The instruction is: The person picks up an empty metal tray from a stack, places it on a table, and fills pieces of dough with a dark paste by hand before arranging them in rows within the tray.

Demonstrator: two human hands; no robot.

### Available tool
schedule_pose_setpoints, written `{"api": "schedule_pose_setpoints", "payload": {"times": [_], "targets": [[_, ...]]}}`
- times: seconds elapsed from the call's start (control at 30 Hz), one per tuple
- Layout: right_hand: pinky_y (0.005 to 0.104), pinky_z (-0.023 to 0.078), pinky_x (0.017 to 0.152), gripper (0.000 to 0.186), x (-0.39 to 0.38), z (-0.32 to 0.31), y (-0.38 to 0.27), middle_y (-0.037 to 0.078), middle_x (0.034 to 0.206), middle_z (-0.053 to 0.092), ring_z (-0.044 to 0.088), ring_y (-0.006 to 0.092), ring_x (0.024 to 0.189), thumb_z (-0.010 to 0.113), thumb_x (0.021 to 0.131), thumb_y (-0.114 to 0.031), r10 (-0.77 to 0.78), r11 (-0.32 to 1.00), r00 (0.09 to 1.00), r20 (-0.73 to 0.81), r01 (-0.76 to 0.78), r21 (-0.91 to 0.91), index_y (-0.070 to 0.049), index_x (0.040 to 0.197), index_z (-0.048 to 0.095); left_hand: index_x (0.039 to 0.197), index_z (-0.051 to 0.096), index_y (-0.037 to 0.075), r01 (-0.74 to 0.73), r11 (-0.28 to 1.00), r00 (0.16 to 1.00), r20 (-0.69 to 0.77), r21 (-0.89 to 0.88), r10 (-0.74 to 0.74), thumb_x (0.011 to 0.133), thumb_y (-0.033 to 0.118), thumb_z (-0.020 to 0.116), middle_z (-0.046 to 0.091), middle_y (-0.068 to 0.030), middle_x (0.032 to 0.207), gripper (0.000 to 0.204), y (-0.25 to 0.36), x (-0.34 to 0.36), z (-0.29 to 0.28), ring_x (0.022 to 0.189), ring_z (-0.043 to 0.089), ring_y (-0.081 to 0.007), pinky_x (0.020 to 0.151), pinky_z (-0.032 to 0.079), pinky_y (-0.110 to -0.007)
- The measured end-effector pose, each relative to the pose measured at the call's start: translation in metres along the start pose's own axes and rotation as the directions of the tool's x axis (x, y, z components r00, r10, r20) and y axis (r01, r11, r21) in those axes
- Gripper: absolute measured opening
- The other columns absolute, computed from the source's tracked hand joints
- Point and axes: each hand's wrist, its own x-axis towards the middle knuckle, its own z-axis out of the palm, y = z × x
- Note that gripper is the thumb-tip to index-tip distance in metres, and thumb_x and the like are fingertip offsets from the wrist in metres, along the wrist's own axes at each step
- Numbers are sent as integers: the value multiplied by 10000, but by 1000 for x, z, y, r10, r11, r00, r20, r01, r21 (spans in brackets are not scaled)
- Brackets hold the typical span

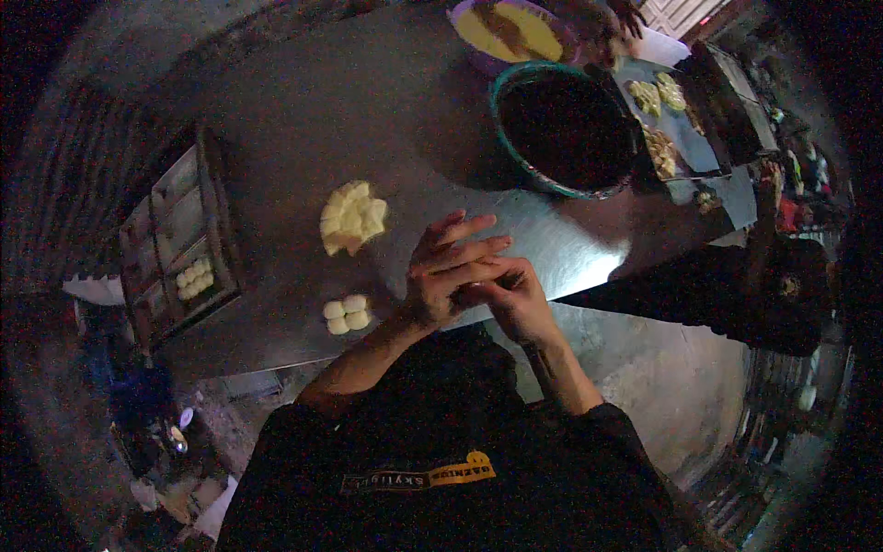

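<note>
Above the near edge of the metal table, my two hands meet. My left hand has its fingers stretched out and slightly apart, pointing right. Against its palm my right hand is closed, thumb and fingers bent inward; whatever lies between them is hidden. Left of my hands a lump of pale yellow dough, uneven and cut-looking, rests on the table. Nearer to me, several smooth round dough balls sit pressed together in a small cluster. Neither hand touches the dough on the table.
At the left stands a dark divided baking tray with dough balls in one section. Far right are a teal-rimmed tub, a purple basin and a tray holding dough pieces. Another person's hand shows beyond the tub.
</note>
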Motion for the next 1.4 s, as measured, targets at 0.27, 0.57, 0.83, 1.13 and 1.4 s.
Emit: {"api": "schedule_pose_setpoints", "payload": {"times": [0.27, 0.57, 0.83, 1.13, 1.4], "targets": [[268, 471, 696, 204, -4, -2, -56, 27, 805, 686, 610, 113, 751, 638, 960, -204, 213, 974, 846, 489, -223, -39, -12, 960, 709, 1272, 583, 48, 289, 757, 935, 2, -586, -355, 828, 569, 688, 531, -243, 1378, 692, 26, -28, 36, 1287, 533, -338, 1086, 377, -486], [402, 517, 798, 382, 185, -67, -137, 215, 979, 710, 682, 346, 888, 562, 981, -365, -60, -136, 997, 39, 31, -990, -20, 950, 724, 1570, -26, 169, 548, 564, 728, 20, -618, -686, 785, 356, 817, 29, -210, 1621, 1166, 12, -45, 7, 1464, 194, -409, 1124, 249, -600], [478, 502, 823, 531, 243, -148, -83, 248, 1046, 677, 646, 421, 968, 438, 992, -482, -105, -202, 897, 430, 404, -892, -22, 1122, 669, 1569, 36, 164, 576, 461, 573, -69, -675, -817, 910, 190, 693, 138, -200, 1608, 931, 6, -102, -32, 1398, 352, -401, 1093, 337, -558], [431, 493, 886, 543, 186, -48, -109, 241, 1054, 687, 657, 366, 1022, 445, 998, -485, -78, -30, 994, 78, 76, -997, -8, 1124, 673, 1452, 343, 78, 578, 376, 569, 28, -724, -822, 967, 160, 625, 439, -113, 1443, 566, 17, -99, -61, 1253, 517, -239, 1037, 433, -396], [357, 463, 960, 423, 60, 105, -59, 115, 1124, 683, 642, 204, 1021, 487, 1024, -286, 295, 884, 881, 369, -105, -456, 20, 1304, 569, 1339, 503, 85, 601, 225, 429, 72, -767, -900, 978, 213, 610, 561, -16, 1255, 397, -1, -112, -68, 1026, 544, -127, 906, 435, -266]]}}
